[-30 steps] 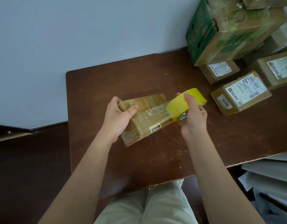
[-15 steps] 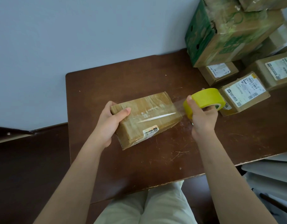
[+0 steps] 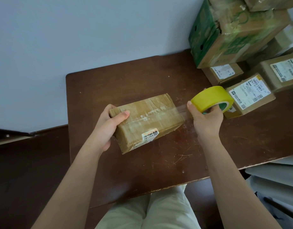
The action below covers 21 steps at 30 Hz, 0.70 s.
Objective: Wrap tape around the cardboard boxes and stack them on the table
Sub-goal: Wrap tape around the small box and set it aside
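Observation:
A brown cardboard box (image 3: 147, 119), glossy with tape and bearing a small white label, lies tilted over the dark wooden table (image 3: 126, 162). My left hand (image 3: 107, 126) grips its left end, thumb on the top face. My right hand (image 3: 206, 119) holds a yellow tape roll (image 3: 211, 98) just right of the box, thumb pressed on the roll's outer face. A clear strip of tape (image 3: 182, 109) stretches from the roll to the box's right end.
Several cardboard boxes stand at the table's back right: a big green-printed box (image 3: 233, 30) stacked on smaller ones, and a labelled small box (image 3: 251, 95) right behind the roll. A pale wall runs behind. Grey items (image 3: 273, 177) lie off the right edge.
My right hand pulled the roll away from the box to the right, drawing out tape. The box turned so its broad top face shows, and my left hand shifted with it.

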Each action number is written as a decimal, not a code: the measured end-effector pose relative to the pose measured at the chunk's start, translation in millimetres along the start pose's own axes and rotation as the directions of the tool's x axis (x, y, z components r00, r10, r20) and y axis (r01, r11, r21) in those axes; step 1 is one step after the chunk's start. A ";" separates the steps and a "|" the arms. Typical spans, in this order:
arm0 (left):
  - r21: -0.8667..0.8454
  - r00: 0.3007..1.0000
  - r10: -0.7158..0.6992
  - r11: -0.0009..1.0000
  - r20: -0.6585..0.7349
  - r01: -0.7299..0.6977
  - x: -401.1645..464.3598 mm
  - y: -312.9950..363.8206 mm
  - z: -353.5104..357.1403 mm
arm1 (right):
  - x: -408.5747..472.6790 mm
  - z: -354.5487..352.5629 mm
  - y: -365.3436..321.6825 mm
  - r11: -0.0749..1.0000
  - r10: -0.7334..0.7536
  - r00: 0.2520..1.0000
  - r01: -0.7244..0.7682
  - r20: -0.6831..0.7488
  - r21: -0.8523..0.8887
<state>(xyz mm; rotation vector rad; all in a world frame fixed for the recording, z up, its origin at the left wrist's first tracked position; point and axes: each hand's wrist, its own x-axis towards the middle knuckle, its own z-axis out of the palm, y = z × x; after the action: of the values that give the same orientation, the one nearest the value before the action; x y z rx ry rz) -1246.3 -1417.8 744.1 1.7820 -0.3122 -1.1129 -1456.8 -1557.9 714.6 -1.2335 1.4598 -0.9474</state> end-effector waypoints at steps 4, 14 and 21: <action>-0.009 1.000 0.007 1.000 -0.005 -0.007 0.0 -0.9 -0.7 | 1.4 0.8 7.4 0.999 0.016 1.000 -0.016 0.007 -0.052; -0.059 0.999 -0.026 0.998 0.044 0.028 2.6 -11.6 -7.8 | -4.7 8.7 21.8 0.966 -0.034 0.999 0.041 0.035 -0.256; 0.068 0.999 -0.037 0.997 -0.019 0.038 7.0 -22.9 -17.0 | -10.6 4.6 15.5 0.961 -0.104 0.995 0.103 0.012 -0.257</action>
<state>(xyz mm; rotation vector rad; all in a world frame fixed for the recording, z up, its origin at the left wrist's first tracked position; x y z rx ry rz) -1234.9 -1400.8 723.0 1.8644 -0.3102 -1.1238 -1455.6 -1544.5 700.8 -1.5107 1.5679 -0.8455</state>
